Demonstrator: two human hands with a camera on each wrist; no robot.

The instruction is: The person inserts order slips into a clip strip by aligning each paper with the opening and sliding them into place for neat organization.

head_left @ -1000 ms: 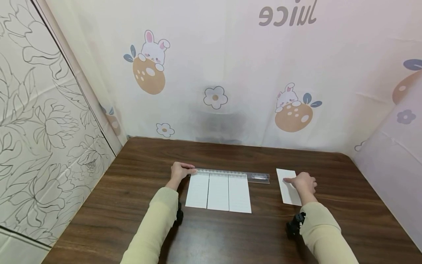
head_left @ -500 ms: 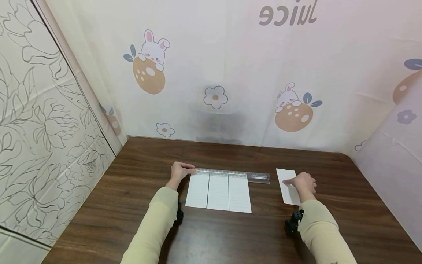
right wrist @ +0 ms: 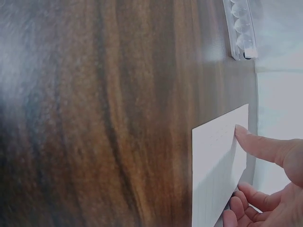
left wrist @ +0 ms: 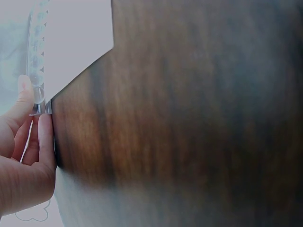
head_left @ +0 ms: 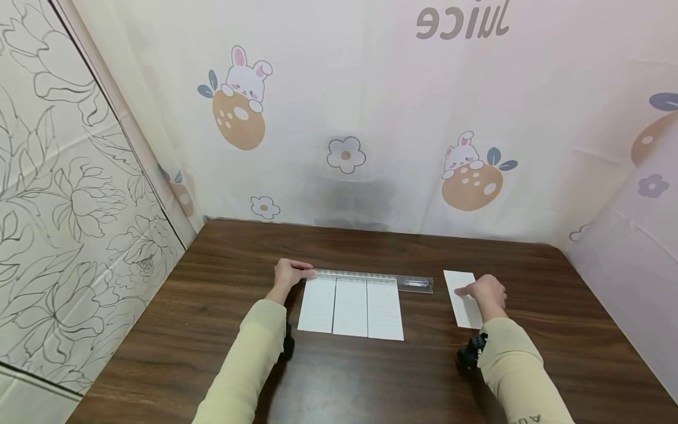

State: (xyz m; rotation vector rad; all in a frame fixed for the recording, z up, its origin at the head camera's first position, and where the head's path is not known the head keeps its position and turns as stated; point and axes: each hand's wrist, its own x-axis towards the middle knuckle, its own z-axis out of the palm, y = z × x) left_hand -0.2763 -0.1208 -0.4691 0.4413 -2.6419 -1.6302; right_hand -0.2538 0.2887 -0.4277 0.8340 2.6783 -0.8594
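In the head view my left hand (head_left: 288, 275) holds the left end of a clear plastic ruler (head_left: 365, 277) lying along the top of three white lined cards. These cards (head_left: 350, 307) lie side by side in a row. The left wrist view shows the thumb (left wrist: 25, 97) on one side of the ruler's end and the fingers on the other. To the right, my right hand (head_left: 486, 292) pinches a separate white lined card (right wrist: 218, 158) by its right side. Its thumb rests on the card's face, and the fingertips are at the edge, partly hidden by the card.
The dark wood table (head_left: 344, 383) runs back to a printed curtain (head_left: 349, 106). At the left stands a panel with flower line drawings (head_left: 79, 206). A gap of bare table separates the ruler's right end from the single card.
My right forearm has shifted slightly left, and the near end of the single card has moved slightly left with it. The left hand, ruler and three cards have stayed put.
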